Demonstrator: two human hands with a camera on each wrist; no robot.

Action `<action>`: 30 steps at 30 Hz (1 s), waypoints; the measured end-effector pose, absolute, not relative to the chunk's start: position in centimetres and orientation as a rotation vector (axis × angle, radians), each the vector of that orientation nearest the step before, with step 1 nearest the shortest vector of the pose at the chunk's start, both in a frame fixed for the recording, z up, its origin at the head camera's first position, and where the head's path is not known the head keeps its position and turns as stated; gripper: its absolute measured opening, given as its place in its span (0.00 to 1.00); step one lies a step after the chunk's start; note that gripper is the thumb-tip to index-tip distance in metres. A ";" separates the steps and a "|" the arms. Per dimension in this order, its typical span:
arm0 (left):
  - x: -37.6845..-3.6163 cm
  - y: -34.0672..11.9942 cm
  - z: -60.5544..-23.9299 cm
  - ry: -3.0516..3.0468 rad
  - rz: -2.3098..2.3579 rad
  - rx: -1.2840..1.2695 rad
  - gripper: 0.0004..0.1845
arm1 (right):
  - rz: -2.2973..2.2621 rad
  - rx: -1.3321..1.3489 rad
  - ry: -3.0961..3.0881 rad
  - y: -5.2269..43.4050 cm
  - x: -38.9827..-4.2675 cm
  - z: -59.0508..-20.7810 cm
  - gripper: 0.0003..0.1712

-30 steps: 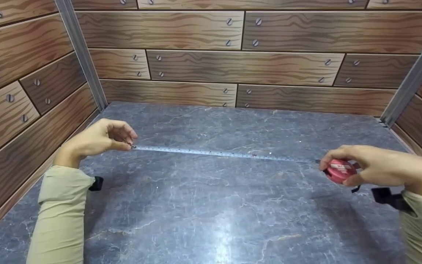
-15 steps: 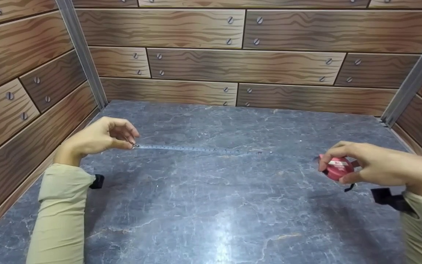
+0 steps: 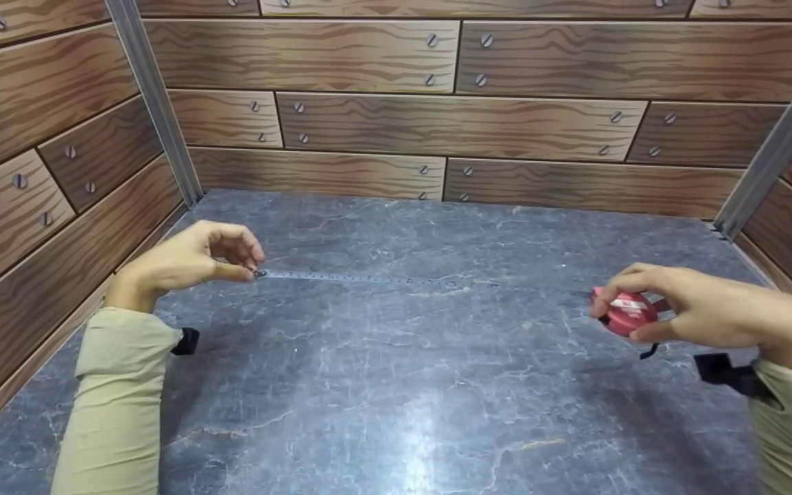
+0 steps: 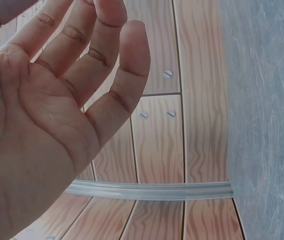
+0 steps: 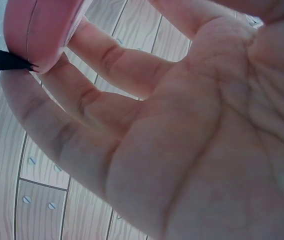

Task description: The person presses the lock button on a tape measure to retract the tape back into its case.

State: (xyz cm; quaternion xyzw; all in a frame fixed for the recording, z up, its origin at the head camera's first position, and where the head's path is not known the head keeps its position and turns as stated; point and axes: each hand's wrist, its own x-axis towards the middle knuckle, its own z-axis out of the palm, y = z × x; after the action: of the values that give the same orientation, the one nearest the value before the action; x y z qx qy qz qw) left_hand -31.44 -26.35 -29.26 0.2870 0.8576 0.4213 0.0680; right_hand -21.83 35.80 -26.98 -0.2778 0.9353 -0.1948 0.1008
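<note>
A red tape measure case [image 3: 624,311] sits in my right hand [image 3: 685,309], fingers and thumb curled round it above the grey marble tabletop [image 3: 396,385]. Its thin metal blade [image 3: 396,279] stretches leftward across the table. My left hand [image 3: 196,260] pinches the blade's end hook [image 3: 259,273] between thumb and forefinger. The right wrist view shows the pink case [image 5: 42,30] at the fingertips of that hand [image 5: 182,140], with a black strap end [image 5: 7,61] sticking out. In the left wrist view only the left hand's palm and fingers [image 4: 57,110] show; the hook is hidden.
Wood-patterned panels [image 3: 458,124] with printed screws wall in the table at the back and both sides, with grey metal corner posts [image 3: 155,103]. Black wrist camera mounts [image 3: 726,371] sit at my cuffs. The tabletop between and in front of the hands is bare marble.
The red case has shifted slightly left and up, and the left hand has moved a touch to the right. The blade now looks fainter, turned more on edge.
</note>
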 end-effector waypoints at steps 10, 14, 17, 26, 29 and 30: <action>-31.7 -25.7 -29.6 2.570 1.250 0.855 0.08 | -0.591 -0.830 2.763 35.7 -21.8 -26.9 0.23; -31.7 -25.5 -29.7 2.571 1.258 0.842 0.09 | -0.599 -0.806 2.766 35.6 -21.8 -26.9 0.23; -31.8 -25.4 -29.7 2.556 1.265 0.862 0.09 | -0.618 -0.774 2.746 35.5 -21.8 -26.9 0.24; -31.6 -24.8 -29.5 2.538 1.247 0.971 0.05 | -0.670 -0.732 2.701 34.9 -21.8 -26.7 0.25; -31.6 -24.7 -29.5 2.536 1.239 0.978 0.06 | -0.683 -0.754 2.694 34.9 -21.8 -26.6 0.25; -31.6 -24.6 -29.5 2.537 1.237 0.978 0.07 | -0.688 -0.760 2.691 34.9 -21.8 -26.6 0.26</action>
State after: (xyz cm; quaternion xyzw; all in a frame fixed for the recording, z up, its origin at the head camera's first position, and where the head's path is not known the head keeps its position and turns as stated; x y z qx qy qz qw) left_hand -31.57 -24.63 -29.45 0.3265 0.8467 0.4129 0.0770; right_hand -21.84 34.92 -26.62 -0.2618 0.9264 -0.2370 0.1307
